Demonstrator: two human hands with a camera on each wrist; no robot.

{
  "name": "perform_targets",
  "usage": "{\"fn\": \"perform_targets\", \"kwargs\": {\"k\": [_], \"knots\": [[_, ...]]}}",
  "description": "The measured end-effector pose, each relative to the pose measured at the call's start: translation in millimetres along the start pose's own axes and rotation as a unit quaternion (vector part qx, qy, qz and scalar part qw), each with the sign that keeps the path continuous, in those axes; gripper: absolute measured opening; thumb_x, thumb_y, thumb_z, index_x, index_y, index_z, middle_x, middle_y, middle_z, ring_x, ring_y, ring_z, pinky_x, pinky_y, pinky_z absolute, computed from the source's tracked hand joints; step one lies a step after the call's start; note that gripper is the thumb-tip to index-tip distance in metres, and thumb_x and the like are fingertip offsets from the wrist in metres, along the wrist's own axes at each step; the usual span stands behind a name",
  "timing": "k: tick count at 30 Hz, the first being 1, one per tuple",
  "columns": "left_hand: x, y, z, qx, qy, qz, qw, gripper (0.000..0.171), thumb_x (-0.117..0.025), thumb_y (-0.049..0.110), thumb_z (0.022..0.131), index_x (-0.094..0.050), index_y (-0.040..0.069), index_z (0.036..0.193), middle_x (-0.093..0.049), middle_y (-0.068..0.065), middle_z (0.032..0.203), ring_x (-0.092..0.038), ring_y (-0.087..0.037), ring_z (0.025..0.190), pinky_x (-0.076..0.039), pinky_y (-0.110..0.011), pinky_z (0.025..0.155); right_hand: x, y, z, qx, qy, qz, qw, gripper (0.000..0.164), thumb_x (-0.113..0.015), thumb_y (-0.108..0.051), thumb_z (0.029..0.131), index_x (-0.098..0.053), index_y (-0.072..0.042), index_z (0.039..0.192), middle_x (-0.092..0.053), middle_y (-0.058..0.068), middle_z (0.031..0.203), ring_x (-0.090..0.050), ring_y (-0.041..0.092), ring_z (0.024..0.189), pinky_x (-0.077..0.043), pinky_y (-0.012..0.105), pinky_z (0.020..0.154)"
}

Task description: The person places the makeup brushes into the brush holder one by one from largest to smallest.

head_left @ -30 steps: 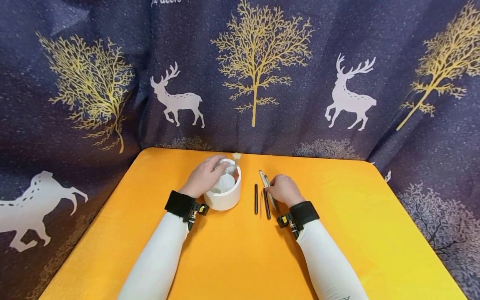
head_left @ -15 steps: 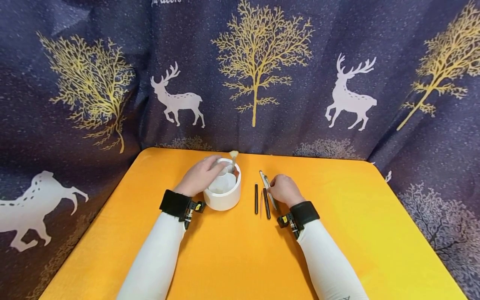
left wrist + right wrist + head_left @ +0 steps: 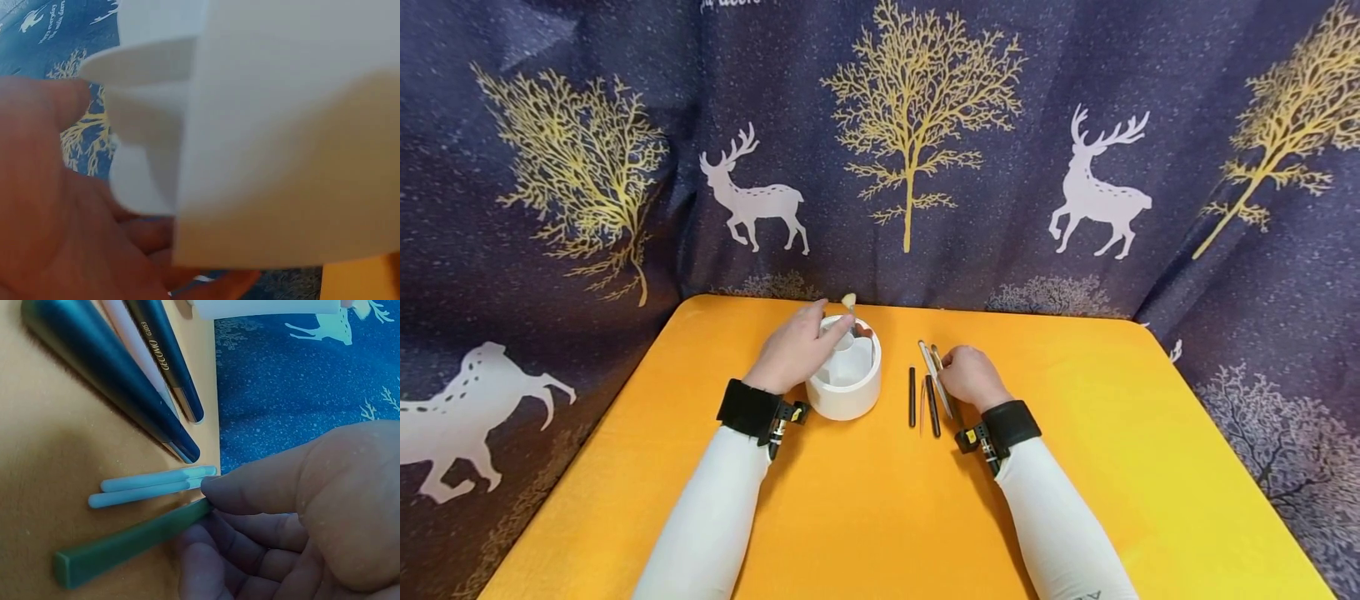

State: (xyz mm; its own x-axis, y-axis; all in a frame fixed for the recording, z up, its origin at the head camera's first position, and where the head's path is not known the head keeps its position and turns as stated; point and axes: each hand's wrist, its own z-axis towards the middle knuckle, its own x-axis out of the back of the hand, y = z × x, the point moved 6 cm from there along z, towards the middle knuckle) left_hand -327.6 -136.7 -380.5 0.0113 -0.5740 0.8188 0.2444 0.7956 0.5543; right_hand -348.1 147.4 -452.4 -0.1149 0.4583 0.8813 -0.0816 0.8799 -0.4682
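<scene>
A round white makeup brush holder with inner dividers stands on the table; a pale fan-tipped brush rises from it. My left hand grips the holder's left side, thumb over the dividers and fingers around the far wall. In the left wrist view the holder's wall hides some fingertips. Right of the holder, my right hand pinches a slim brush by its narrow end, between thumb and fingers. That brush has a flat green handle in the right wrist view. Two thin white handles lie close beside it.
Two dark-handled brushes and a thin pinkish one lie on the orange table between holder and right hand. A dark curtain with deer and trees hangs behind the table's far edge.
The fan-tipped brush has swung left as the holder's inside turned. My left hand shifted slightly left. At the right, the pinched brush now sits a little apart from the white handles.
</scene>
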Motion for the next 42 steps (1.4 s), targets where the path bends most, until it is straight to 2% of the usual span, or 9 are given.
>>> {"fn": "perform_targets", "kwargs": {"k": [7,14,16,19,22,26,29,35,42], "knots": [[-6.2,2.9,2.0,-0.014,0.006,-0.011,0.9998,0.091,-0.028,0.078,0.093,-0.03,0.01,0.153,-0.036,-0.012,0.153,-0.043,-0.029,0.131,-0.036,-0.053,0.103,2.6,0.4,2.2,0.007,0.009,0.003,1.0,0.026,-0.057,-0.012,0.086,-0.067,-0.007,0.11,-0.067,0.009,0.1,-0.057,0.019,0.07,-0.048,0.037,0.067],[-8.3,0.1,3.3,-0.02,0.025,-0.03,0.999,0.087,-0.028,0.076,0.095,-0.031,0.012,0.153,-0.038,-0.01,0.152,-0.041,-0.028,0.132,-0.035,-0.051,0.104,4.8,-1.6,2.4,0.015,0.024,0.004,1.0,0.027,-0.059,-0.016,0.09,-0.067,-0.006,0.113,-0.067,0.009,0.101,-0.058,0.018,0.069,-0.049,0.036,0.067],[-9.4,-1.0,4.3,-0.026,0.031,-0.035,0.9986,0.083,-0.026,0.074,0.096,-0.037,0.012,0.15,-0.045,-0.008,0.145,-0.046,-0.026,0.127,-0.038,-0.049,0.101,5.7,-1.8,2.2,0.017,0.028,0.008,0.999,0.027,-0.059,-0.018,0.092,-0.067,-0.005,0.114,-0.067,0.01,0.1,-0.058,0.018,0.069,-0.049,0.036,0.065],[-11.5,-2.1,5.6,-0.034,0.037,-0.043,0.9978,0.071,-0.025,0.069,0.1,-0.049,0.014,0.139,-0.056,-0.004,0.126,-0.053,-0.022,0.112,-0.043,-0.046,0.091,7.1,-1.6,2.1,0.018,0.036,0.011,0.999,0.028,-0.059,-0.019,0.093,-0.066,-0.005,0.115,-0.067,0.01,0.1,-0.058,0.018,0.069,-0.049,0.035,0.063],[-12.9,-2.2,5.9,-0.039,0.044,-0.045,0.9972,0.054,-0.027,0.059,0.104,-0.054,0.018,0.126,-0.056,-0.001,0.105,-0.054,-0.021,0.094,-0.043,-0.043,0.08,8.3,-1.5,2.2,0.019,0.043,0.013,0.999,0.029,-0.059,-0.021,0.093,-0.066,-0.005,0.116,-0.067,0.01,0.1,-0.059,0.018,0.069,-0.049,0.035,0.062],[-14.2,-1.6,6.2,-0.049,0.052,-0.044,0.9965,0.04,-0.033,0.047,0.107,-0.055,0.018,0.125,-0.055,0.0,0.1,-0.052,-0.021,0.086,-0.041,-0.042,0.074,9.7,-0.8,1.9,0.015,0.052,0.021,0.998,0.028,-0.059,-0.022,0.092,-0.066,-0.006,0.114,-0.067,0.008,0.095,-0.058,0.019,0.068,-0.048,0.035,0.061],[-15.5,-1.9,7.1,-0.054,0.059,-0.037,0.9961,0.039,-0.033,0.044,0.108,-0.055,0.018,0.127,-0.056,0.002,0.1,-0.052,-0.021,0.084,-0.041,-0.041,0.073,11.5,0.1,0.7,0.012,0.061,0.035,0.997,0.027,-0.058,-0.022,0.093,-0.065,-0.006,0.114,-0.065,0.006,0.09,-0.057,0.02,0.067,-0.046,0.035,0.06],[-17.9,-2.3,9.3,-0.054,0.067,-0.033,0.9957,0.037,-0.032,0.042,0.108,-0.056,0.018,0.122,-0.056,0.002,0.096,-0.051,-0.021,0.082,-0.041,-0.04,0.071,19.3,-1.6,-1.9,0.024,0.102,0.066,0.992,0.028,-0.057,-0.022,0.095,-0.063,-0.008,0.118,-0.065,0.005,0.092,-0.057,0.019,0.069,-0.046,0.036,0.061],[-18.0,-0.1,9.0,-0.052,0.072,-0.036,0.9954,0.033,-0.033,0.041,0.108,-0.056,0.018,0.117,-0.054,0.0,0.094,-0.051,-0.021,0.081,-0.04,-0.04,0.07,28.9,-5.0,-4.8,0.037,0.163,0.104,0.98,0.025,-0.056,-0.023,0.096,-0.062,-0.011,0.116,-0.061,0.004,0.093,-0.055,0.021,0.071,-0.043,0.038,0.064]]}}
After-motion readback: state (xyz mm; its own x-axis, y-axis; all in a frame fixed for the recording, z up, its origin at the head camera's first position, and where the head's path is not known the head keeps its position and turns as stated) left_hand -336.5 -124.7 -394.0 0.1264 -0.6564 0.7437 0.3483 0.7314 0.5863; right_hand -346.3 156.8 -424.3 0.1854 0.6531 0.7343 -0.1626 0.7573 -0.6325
